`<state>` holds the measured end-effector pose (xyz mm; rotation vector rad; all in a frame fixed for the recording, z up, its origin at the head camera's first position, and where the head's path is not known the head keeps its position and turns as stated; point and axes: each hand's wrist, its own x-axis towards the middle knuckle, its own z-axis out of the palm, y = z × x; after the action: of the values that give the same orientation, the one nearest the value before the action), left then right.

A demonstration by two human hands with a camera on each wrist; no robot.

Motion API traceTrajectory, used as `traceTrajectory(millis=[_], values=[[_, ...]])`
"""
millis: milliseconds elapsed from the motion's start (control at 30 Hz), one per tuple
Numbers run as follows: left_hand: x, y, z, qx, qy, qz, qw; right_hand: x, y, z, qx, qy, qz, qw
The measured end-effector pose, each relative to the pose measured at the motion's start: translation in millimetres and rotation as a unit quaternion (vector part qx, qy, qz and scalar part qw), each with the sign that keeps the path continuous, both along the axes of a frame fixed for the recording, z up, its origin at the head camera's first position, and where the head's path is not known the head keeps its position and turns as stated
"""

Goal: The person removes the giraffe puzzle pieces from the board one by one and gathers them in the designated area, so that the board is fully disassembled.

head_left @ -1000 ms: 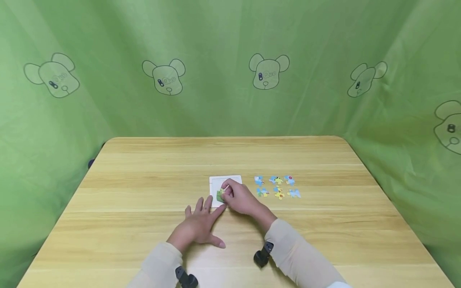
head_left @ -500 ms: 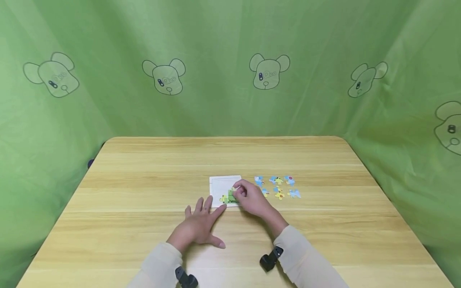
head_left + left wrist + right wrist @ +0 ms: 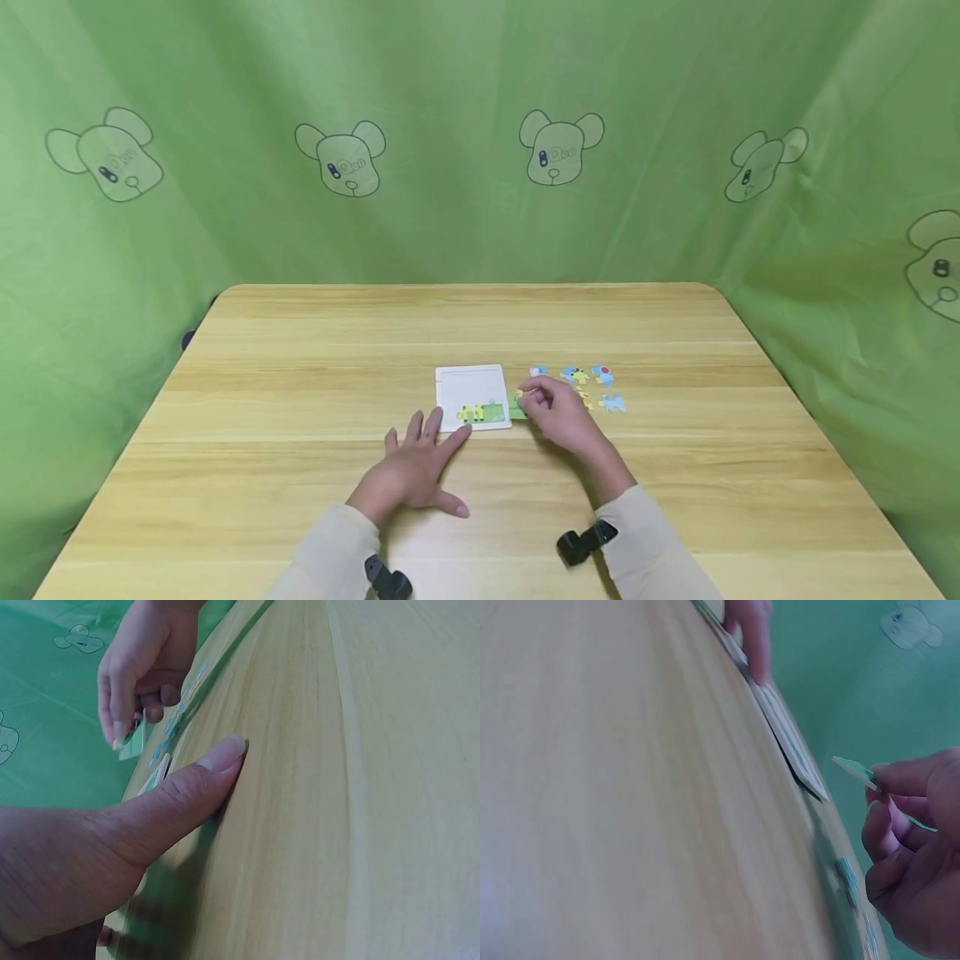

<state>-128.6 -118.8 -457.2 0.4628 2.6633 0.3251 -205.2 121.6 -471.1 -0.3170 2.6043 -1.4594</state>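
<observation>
A shallow white puzzle tray (image 3: 468, 383) lies at the middle of the table, with joined green and yellow puzzle pieces (image 3: 483, 412) along its near edge. My left hand (image 3: 412, 471) is spread flat in front of it, fingertips at the tray's near-left edge and thumb extended on the tabletop. Just past the tray's right side, my right hand (image 3: 558, 412) pinches a green puzzle piece (image 3: 517, 407) between thumb and fingertips. In the right wrist view this held piece (image 3: 853, 772) is tilted and raised above the tabletop.
Several loose blue and yellow puzzle pieces (image 3: 602, 376) lie in two rows right of the tray, some hidden behind my right hand. The wooden table (image 3: 337, 333) reaches back to a green curtain (image 3: 450, 225) printed with bear heads.
My right hand has carried the green puzzle piece rightward, from over the tray's left part to beyond its right edge, uncovering the pieces inside. The left hand has stayed in place.
</observation>
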Motion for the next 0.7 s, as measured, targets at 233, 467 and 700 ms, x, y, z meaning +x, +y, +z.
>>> traceTrajectory(millis=[233, 467, 700], values=[[-0.3, -0.9, -1.5, 0.008, -0.007, 0.006, 0.9999, 4.4, 19, -4.5, 0.024, -0.028, -0.026, 0.9990], [-0.5, 0.4, -0.9, 0.006, -0.010, 0.005, 0.9999, 14.7, 33, -9.9, 0.060, -0.027, -0.044, 0.9969], [-0.4, 1.2, -0.9, 0.005, -0.013, 0.006, 0.9999, 18.5, 41, -12.0, 0.102, -0.020, -0.039, 0.9938]])
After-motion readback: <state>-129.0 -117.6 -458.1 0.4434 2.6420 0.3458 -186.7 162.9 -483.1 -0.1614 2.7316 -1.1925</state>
